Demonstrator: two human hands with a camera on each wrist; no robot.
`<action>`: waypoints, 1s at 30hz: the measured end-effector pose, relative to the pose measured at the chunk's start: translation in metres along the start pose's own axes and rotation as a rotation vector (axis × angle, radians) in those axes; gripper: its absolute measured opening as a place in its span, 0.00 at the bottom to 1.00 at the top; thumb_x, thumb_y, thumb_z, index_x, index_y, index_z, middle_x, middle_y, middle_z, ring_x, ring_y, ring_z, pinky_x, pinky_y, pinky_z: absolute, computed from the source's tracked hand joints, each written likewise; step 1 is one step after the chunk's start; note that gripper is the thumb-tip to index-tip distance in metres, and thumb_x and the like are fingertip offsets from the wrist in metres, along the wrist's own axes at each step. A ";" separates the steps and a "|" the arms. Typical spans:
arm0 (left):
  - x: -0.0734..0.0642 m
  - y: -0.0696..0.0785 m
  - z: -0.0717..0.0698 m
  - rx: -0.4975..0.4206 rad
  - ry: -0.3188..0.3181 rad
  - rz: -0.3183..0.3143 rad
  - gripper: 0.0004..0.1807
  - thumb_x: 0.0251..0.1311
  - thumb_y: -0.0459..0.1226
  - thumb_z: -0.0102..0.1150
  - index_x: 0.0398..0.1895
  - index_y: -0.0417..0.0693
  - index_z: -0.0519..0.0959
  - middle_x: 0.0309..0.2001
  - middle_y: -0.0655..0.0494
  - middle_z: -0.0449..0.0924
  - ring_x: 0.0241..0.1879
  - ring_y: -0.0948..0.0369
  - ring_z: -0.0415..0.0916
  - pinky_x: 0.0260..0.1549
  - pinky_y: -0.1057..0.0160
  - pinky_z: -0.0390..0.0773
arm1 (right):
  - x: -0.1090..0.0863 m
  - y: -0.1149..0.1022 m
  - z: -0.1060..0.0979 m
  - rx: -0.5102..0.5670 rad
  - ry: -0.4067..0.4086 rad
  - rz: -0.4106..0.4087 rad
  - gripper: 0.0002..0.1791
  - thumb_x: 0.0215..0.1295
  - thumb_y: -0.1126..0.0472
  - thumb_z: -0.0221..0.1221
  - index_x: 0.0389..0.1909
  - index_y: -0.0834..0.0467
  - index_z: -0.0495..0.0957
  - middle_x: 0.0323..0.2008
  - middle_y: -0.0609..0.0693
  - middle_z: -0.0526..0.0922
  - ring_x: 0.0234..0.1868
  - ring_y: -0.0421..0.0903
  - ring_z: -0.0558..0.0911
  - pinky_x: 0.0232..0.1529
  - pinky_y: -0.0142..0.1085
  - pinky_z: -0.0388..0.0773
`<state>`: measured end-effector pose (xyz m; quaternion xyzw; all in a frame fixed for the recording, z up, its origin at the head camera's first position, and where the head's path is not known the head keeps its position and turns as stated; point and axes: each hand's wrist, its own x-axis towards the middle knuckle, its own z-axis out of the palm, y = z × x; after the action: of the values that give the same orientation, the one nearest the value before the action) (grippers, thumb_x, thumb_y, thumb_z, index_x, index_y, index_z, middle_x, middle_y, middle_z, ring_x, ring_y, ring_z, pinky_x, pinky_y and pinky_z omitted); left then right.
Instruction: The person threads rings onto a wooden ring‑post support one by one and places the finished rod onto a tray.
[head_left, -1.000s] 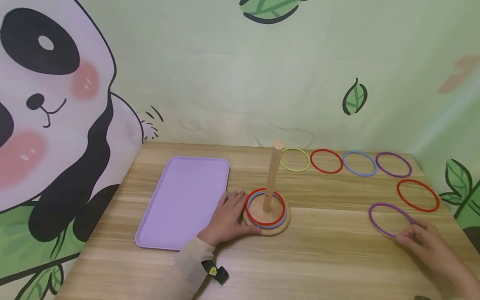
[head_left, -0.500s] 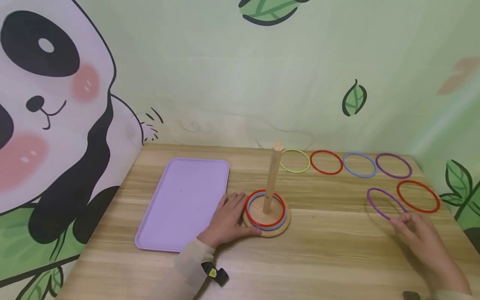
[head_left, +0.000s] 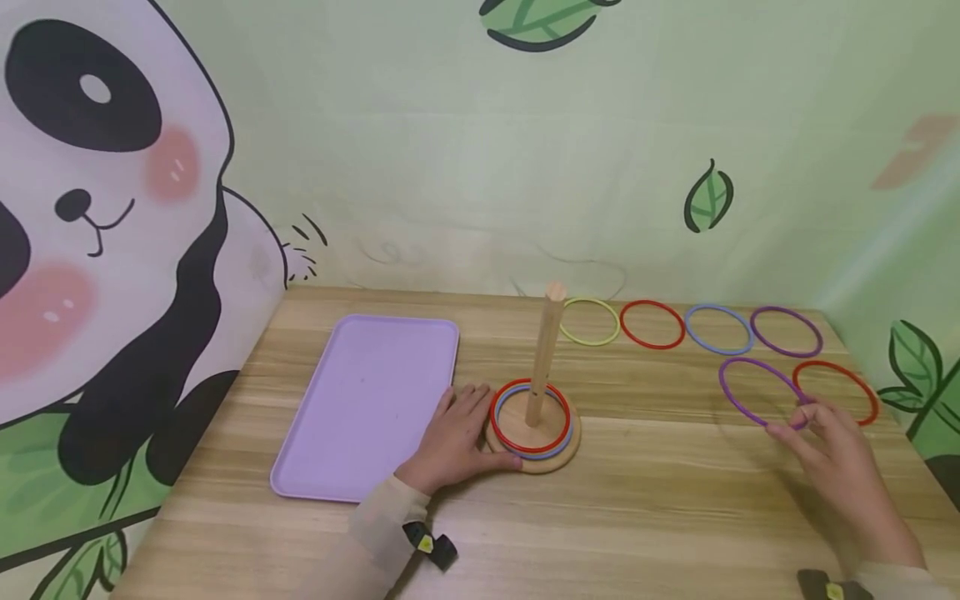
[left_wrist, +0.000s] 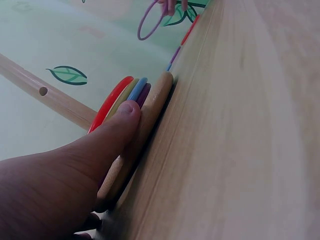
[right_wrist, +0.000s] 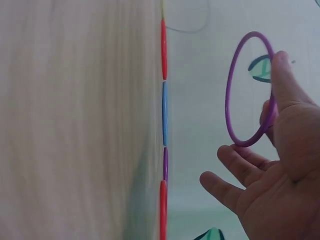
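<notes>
A wooden ring-toss stand [head_left: 543, 358] has several rings stacked round its peg. The left wrist view shows a red ring [left_wrist: 111, 102] outermost, then yellow, blue and purple against the base [left_wrist: 160, 92]. My left hand [head_left: 453, 442] rests at the stand's left side, fingers extended, thumb pressed against the base edge and lower rings. With thumb and fingertips, my right hand [head_left: 843, 458] pinches a purple ring [head_left: 738, 406] by its near right side. That ring is raised and tilted over the table's right part, and its shadow falls on the wood. The other right fingers are spread in the right wrist view.
Along the back edge lie a yellow ring [head_left: 590, 343], a red ring [head_left: 652, 347], a blue ring [head_left: 718, 352] and a purple ring [head_left: 787, 355]. Another red ring [head_left: 873, 396] lies beyond my right hand. A purple tray [head_left: 367, 400] sits left of my left hand.
My right hand has lifted the purple ring off the table and moved it up, slightly left and away from me. My left hand has stayed in place.
</notes>
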<state>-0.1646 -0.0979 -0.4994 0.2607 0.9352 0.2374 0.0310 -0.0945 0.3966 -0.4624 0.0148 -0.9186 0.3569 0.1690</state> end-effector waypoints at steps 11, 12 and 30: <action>0.001 0.000 -0.001 0.003 -0.003 -0.003 0.64 0.53 0.70 0.70 0.82 0.38 0.60 0.80 0.39 0.60 0.82 0.42 0.51 0.81 0.43 0.39 | 0.014 -0.013 0.002 0.058 -0.002 -0.086 0.11 0.71 0.66 0.68 0.37 0.65 0.73 0.64 0.73 0.73 0.67 0.23 0.63 0.54 0.10 0.62; 0.001 0.000 -0.001 0.004 -0.004 -0.003 0.64 0.53 0.70 0.70 0.82 0.38 0.60 0.80 0.39 0.60 0.82 0.42 0.51 0.81 0.43 0.39 | 0.016 -0.015 0.003 0.060 0.004 -0.096 0.11 0.70 0.67 0.68 0.37 0.65 0.73 0.62 0.70 0.75 0.67 0.23 0.63 0.54 0.10 0.62; 0.000 0.000 -0.001 -0.005 -0.005 0.000 0.64 0.53 0.71 0.70 0.82 0.38 0.60 0.80 0.40 0.60 0.82 0.42 0.50 0.81 0.42 0.40 | 0.035 -0.044 -0.003 0.078 0.011 -0.202 0.13 0.68 0.70 0.68 0.37 0.65 0.71 0.66 0.78 0.71 0.75 0.48 0.70 0.63 0.14 0.57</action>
<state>-0.1646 -0.0982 -0.4981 0.2613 0.9346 0.2390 0.0338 -0.1202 0.3690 -0.4201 0.1122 -0.8968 0.3738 0.2083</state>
